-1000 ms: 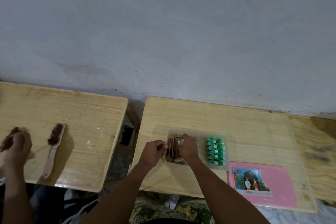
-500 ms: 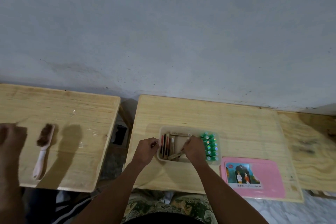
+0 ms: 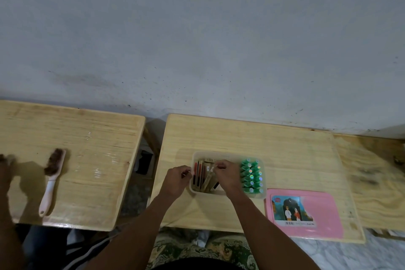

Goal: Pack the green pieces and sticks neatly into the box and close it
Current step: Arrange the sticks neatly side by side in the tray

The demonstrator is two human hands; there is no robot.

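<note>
A clear, shallow rectangular plastic box [image 3: 228, 193] sits near the front edge of a pale wooden table [image 3: 252, 138]. Inside it, on the right, small green pieces [image 3: 251, 178] stand packed upright in tidy rows. The left part of the box holds flat wooden sticks [image 3: 200, 176], some with red or dark faces; several lie straight along the left wall, others lean at an angle.

The person's left hand [image 3: 175, 181] rests at the box's left rim, fingers curled; whether its grip holds anything cannot be told. The right hand [image 3: 228, 176] reaches into the middle of the box, fingertips pinched together on the top end of a tilted stick.

A pink rectangular plastic lid [image 3: 324, 212] with a picture label lies flat on the table just right of the box. On a separate wooden table at left lies a pink-handled brush with brown bristles [image 3: 51, 178].
</note>
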